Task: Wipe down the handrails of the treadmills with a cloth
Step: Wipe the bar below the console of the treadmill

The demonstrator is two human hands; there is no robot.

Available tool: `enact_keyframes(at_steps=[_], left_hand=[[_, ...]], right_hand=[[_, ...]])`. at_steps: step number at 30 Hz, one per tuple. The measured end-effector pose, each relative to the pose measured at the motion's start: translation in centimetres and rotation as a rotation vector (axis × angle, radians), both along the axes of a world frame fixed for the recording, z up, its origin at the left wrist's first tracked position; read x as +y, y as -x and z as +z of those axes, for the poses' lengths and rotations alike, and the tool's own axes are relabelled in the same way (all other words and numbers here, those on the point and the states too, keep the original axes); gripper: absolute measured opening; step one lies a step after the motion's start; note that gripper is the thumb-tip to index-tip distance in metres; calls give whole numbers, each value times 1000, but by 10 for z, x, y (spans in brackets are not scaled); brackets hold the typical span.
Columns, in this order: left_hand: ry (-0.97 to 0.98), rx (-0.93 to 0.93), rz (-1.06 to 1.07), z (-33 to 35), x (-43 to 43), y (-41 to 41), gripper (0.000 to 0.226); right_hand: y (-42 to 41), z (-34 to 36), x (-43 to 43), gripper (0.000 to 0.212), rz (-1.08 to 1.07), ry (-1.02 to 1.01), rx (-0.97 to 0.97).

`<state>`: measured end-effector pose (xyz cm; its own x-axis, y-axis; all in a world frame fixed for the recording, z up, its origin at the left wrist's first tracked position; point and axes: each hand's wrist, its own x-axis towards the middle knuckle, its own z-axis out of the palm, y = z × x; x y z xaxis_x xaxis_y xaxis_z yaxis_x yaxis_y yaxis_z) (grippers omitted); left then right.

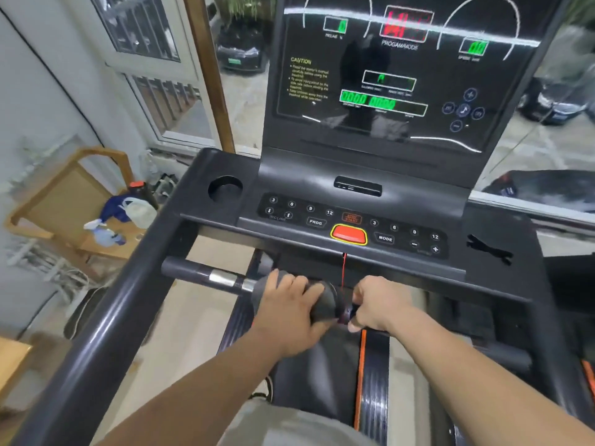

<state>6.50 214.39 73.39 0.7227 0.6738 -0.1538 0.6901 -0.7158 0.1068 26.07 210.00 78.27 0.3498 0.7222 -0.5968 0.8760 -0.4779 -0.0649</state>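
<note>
A person's left hand (289, 312) curls over the padded matte-black sleeve of the cylindrical handrail (323, 304) just below the glossy treadmill console (354, 175), near a polished metal band; the right hand (376, 304) is fisted round the same bar. Left of the console, a wooden chair (64, 201) holds a spray bottle (103, 235)

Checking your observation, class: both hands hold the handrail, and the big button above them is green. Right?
No. The head view shows the button is red, not green. The left hand and right hand do hold the handrail.
</note>
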Motion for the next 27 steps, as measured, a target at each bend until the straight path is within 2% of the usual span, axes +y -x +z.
enact_keyframes(at_steps=[3, 5, 7, 8, 9, 12, 13, 16, 18, 20, 21, 23, 24, 25, 27], left_hand=[[-15, 100, -62, 9, 29, -15, 65], [171, 129, -47, 13, 51, -27, 75], [374, 205, -43, 17, 67, -41, 88], [400, 220, -34, 17, 71, -45, 91], [363, 211, -31, 16, 70, -47, 88], [74, 60, -43, 5, 23, -21, 52], [53, 40, -69, 3, 4, -6, 48], [45, 71, -165, -13, -5, 21, 78], [37, 116, -217, -11, 13, 11, 71], [31, 132, -237, 3, 31, -7, 53], [101, 109, -178, 10, 42, -17, 50], [349, 88, -17, 12, 59, -35, 58], [412, 84, 43, 10, 63, -41, 63], [375, 84, 62, 6, 61, -44, 64], [131, 20, 32, -1, 42, -35, 54]], right_hand=[[4, 1, -4, 44, -43, -11, -9], [6, 0, -7, 42, -60, -11, -14], [8, -1, -11, 53, -88, -23, -20], [8, -3, -13, 56, -102, -33, -25], [10, -3, -15, 56, -113, -44, -29], [12, -3, -19, 51, -141, -50, -39], [13, -3, -18, 51, -148, -49, -38], [12, -1, -15, 51, -177, -24, -26], [10, 1, -13, 51, -198, -7, -17], [9, 2, -12, 52, -203, -15, -24], [10, 2, -12, 52, -203, -21, -28], [10, 1, -13, 51, -202, -22, -26], [11, 0, -14, 52, -203, -23, -24], [11, 0, -15, 52, -204, -24, -23], [11, -1, -17, 54, -204, -33, -27]])
